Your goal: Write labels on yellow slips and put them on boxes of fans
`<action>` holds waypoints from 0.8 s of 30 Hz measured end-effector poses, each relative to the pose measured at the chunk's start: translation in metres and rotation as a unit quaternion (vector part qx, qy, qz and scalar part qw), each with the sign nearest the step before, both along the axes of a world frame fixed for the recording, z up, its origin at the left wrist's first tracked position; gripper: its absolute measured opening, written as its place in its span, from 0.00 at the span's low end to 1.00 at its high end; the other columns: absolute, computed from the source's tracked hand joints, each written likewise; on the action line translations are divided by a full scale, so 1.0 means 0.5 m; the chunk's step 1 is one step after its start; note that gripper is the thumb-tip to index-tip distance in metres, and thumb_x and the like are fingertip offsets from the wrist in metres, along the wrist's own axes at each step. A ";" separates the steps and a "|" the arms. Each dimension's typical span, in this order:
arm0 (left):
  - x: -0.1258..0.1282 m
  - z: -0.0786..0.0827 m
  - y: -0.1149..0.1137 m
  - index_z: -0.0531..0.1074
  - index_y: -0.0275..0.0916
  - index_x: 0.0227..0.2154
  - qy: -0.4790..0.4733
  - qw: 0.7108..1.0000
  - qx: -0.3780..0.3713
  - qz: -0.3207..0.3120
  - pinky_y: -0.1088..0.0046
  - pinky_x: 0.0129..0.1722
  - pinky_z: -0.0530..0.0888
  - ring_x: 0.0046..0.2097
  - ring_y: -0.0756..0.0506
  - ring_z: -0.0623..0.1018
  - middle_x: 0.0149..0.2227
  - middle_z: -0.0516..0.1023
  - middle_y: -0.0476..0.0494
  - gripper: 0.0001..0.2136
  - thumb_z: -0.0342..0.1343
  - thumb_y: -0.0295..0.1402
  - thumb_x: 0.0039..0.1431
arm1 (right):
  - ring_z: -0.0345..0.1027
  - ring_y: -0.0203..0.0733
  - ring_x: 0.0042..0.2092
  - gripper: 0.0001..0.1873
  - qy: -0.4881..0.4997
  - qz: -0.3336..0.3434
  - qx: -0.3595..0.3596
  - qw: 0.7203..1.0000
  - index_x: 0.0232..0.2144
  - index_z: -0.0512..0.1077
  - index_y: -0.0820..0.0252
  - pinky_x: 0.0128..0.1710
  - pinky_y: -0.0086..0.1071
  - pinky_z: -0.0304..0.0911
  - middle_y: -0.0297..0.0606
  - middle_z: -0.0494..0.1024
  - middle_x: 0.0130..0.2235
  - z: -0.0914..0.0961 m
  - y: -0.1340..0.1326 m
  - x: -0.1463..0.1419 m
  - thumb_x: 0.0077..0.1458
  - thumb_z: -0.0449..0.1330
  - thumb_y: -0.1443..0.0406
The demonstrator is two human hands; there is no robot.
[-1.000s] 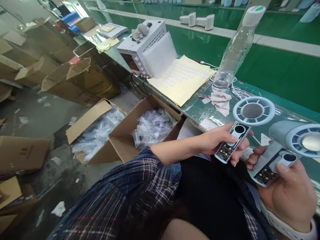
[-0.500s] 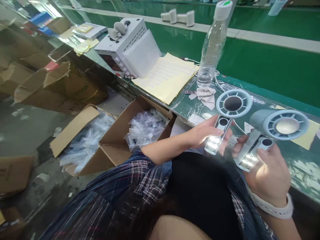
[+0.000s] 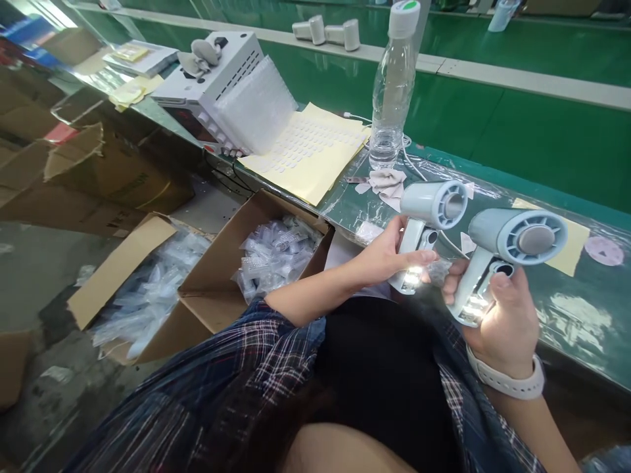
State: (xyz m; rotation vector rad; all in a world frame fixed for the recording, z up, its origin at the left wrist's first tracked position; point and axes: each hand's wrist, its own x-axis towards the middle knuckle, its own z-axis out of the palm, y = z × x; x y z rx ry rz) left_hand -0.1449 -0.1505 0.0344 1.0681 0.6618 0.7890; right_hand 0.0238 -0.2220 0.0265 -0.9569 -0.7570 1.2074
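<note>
**Two handheld fans, one in each hand**

We hold a grey fan in each hand above our lap, at the near edge of the counter (image 3: 566,315). Our left hand (image 3: 389,256) has its grip closed around the handle of the left fan (image 3: 428,217); its handle runs down and to the left, and the round head sits on top, facing right. Our right hand (image 3: 503,315) has its grip closed on the handle of the right fan (image 3: 513,246), thumb pressed near the ring below the head. That handle also slants down-left, with its head facing right and slightly toward us. Both handle bases glow with white light. Behind the fans stand a water bottle (image 3: 392,85) and yellow sheets (image 3: 310,154).
</note>
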 end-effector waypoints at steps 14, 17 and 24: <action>-0.033 0.002 -0.001 0.55 0.42 0.49 -0.063 0.993 0.019 -0.103 0.69 0.34 0.76 0.38 0.41 0.82 0.42 0.78 0.41 0.23 0.59 0.48 0.61 | 0.74 0.46 0.40 0.19 0.057 -0.051 -0.056 0.996 0.36 0.79 0.56 0.32 0.39 0.77 0.40 0.78 0.43 -0.012 -0.016 0.022 0.49 0.71 0.49; -0.040 0.013 -0.004 0.56 0.43 0.50 -0.060 0.993 0.027 -0.099 0.72 0.35 0.73 0.40 0.44 0.81 0.44 0.77 0.41 0.23 0.60 0.45 0.62 | 0.73 0.45 0.39 0.14 0.045 -0.070 -0.028 0.996 0.28 0.76 0.57 0.31 0.38 0.76 0.38 0.78 0.40 -0.013 -0.018 0.024 0.53 0.70 0.54; -0.025 0.008 0.003 0.68 0.36 0.45 -0.075 0.991 0.004 -0.109 0.66 0.48 0.72 0.43 0.46 0.77 0.40 0.76 0.43 0.26 0.73 0.39 0.47 | 0.72 0.53 0.50 0.19 0.096 0.003 -0.094 0.991 0.47 0.77 0.57 0.45 0.50 0.75 0.45 0.76 0.47 0.015 -0.002 0.009 0.59 0.58 0.55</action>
